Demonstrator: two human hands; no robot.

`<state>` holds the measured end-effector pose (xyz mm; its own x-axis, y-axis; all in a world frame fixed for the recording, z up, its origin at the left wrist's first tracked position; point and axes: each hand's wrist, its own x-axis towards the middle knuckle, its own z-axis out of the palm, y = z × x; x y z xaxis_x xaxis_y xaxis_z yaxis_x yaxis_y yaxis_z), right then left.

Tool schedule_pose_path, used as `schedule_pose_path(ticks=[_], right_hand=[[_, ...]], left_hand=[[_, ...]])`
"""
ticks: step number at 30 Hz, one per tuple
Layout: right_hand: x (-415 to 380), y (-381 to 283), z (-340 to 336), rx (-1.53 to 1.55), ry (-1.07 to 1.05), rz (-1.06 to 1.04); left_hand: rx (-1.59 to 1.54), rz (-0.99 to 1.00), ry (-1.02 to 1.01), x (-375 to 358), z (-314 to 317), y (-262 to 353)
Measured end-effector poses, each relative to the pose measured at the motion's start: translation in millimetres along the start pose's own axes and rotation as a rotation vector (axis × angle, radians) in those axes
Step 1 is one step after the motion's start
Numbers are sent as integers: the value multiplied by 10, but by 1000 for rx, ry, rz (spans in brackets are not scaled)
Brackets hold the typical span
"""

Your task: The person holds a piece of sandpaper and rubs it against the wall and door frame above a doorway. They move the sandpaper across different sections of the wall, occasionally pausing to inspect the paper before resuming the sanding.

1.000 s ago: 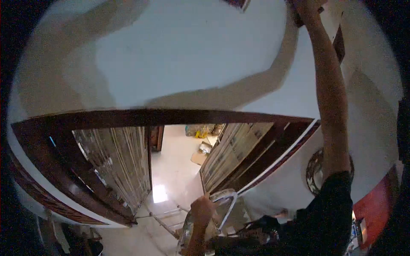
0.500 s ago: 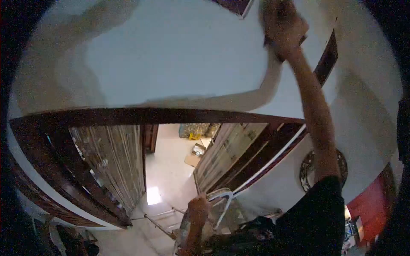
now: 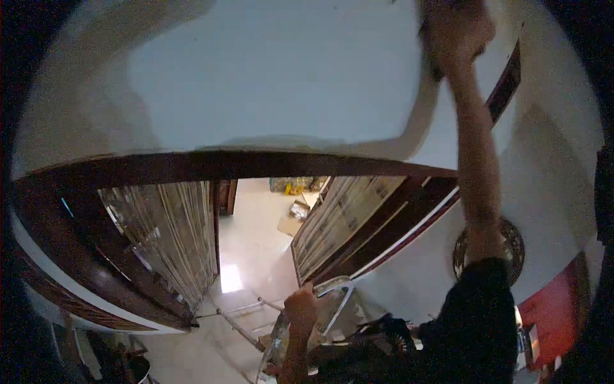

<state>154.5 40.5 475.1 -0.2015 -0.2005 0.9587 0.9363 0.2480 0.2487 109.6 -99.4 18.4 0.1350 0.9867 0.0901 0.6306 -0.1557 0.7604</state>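
Raised high at the top right, my right hand (image 3: 465, 32) is closed and blurred, close to the pale wall (image 3: 275, 77). A dark, flat-looking object (image 3: 436, 61) shows beside its fingers; its kind cannot be made out. Low in the middle, my left hand (image 3: 300, 306) is wrapped round the top of a stepladder (image 3: 337, 281) with a light metal frame. The ladder's legs spread over the floor below, and part of it is hidden by my arms.
A dark wooden door frame (image 3: 256, 164) crosses below the wall. Curtains (image 3: 182, 237) hang at both sides of the opening. Beyond lies a pale tiled floor (image 3: 256, 237) with a cardboard piece (image 3: 290, 226). A round ornamental frame (image 3: 515, 253) hangs at right.
My right hand has moved to the right and slightly up along the wall, with the dark object. The left hand stays on the stepladder. The view has shifted slightly.
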Motion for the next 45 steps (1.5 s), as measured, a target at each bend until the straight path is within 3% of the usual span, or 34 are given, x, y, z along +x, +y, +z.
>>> schedule_pose_path(ticks=[2, 5, 6, 8, 9, 10, 12, 14, 16, 17, 18, 20, 22, 24, 25, 26, 28, 30, 32, 34, 35, 36, 38, 40, 41, 42, 44, 45], right_hand=[[-546, 87, -94, -61, -27, -235], [-411, 15, -149, 49, 21, -414], [-209, -43, -77, 61, 37, -417], [118, -100, 10, -200, -188, -268], [-32, -97, 52, -311, 61, -259], [-301, -94, 50, -314, 52, -256], [-811, -183, -96, 300, 94, -487], [-573, -213, -194, 301, 20, -486], [-267, -181, -206, 42, -342, -260], [-205, -138, -89, 333, -238, -31], [-298, -74, -95, 331, -259, -27], [-513, 88, -133, -100, 14, -275], [-580, 120, -205, 0, -46, -399], [-393, 60, -131, 188, 50, -715], [-304, -90, -229, 103, -85, -641], [-414, -128, -239, 108, -89, -639], [-645, -124, -200, -102, -124, -249], [-750, -126, -306, 132, -20, -569], [-370, -89, -276, 143, -34, -728], [-29, -388, -315, 79, -228, -81], [-248, -249, -231, -74, -74, -204], [-514, -221, -278, -4, -103, -231], [-827, 100, -109, 310, -27, -537], [-572, 192, -225, 257, -51, -657], [-414, 172, -179, 204, -95, -773], [-185, 135, -9, 215, -62, -778], [225, -71, 281, 119, -29, -448], [202, -344, 201, 171, 56, -507]], left_hand=[[-7, 4, 8, -44, -12, 26], [-7, 11, 24, -91, 325, -232], [-26, 15, 21, 8, 408, -288], [-41, -9, 6, 96, 289, -166], [-53, -34, -42, -12, 216, -141], [-51, -36, -51, -48, 126, -82], [-54, 45, 62, -78, -29, 44], [-61, 36, 54, -94, 3, 48], [-62, 11, 32, -39, 48, -15], [-71, 54, 90, -49, 127, -58], [-86, 97, 148, -80, 204, -56], [-42, 70, 63, -124, 153, -29], [-21, 44, 36, -91, 92, 1], [-41, 81, 76, -109, 167, -46], [-56, 112, 117, -55, 193, -76], [-71, 134, 124, -93, 224, -102], [-136, 100, 99, -58, 99, -1], [-102, 63, 39, -101, 42, 28], [-74, 124, 147, -166, 252, -119], [-60, 158, 216, -100, 272, -100], [-27, 132, 147, -131, 285, -110], [-2, 118, 102, -88, 253, -68], [-23, 101, 96, 83, 356, -7], [-35, 99, 114, 49, 337, 94], [-17, 44, 4, 57, 276, 123], [-1, -15, -99, 149, 197, 174], [-37, -4, -72, 233, 72, 200], [-25, -31, -105, 282, 39, 165]])
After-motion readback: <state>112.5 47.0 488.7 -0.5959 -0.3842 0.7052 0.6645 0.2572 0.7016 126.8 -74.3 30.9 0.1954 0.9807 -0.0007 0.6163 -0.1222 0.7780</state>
